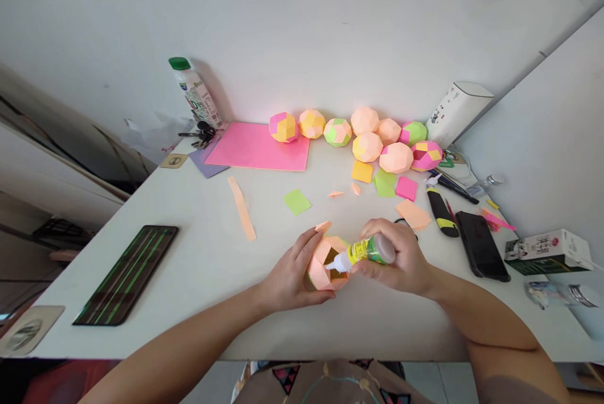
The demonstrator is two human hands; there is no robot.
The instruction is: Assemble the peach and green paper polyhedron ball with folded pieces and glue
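Observation:
My left hand (289,275) is wrapped around an unfinished orange paper ball (324,260) with an open gap on top, resting on the white table (198,253). My right hand (401,257) grips a green glue bottle (365,251) lying sideways, its white nozzle pointing left into the ball's opening. A small orange paper flap (323,226) lies just behind the ball.
Several finished paper balls (365,136) line the back wall beside a pink sheet (257,146). Loose paper squares (297,201) and an orange strip (242,207) lie mid-table. A phone (481,243), knife, box (547,252) sit right; a dark tablet (126,273) left; a bottle (195,92) at back.

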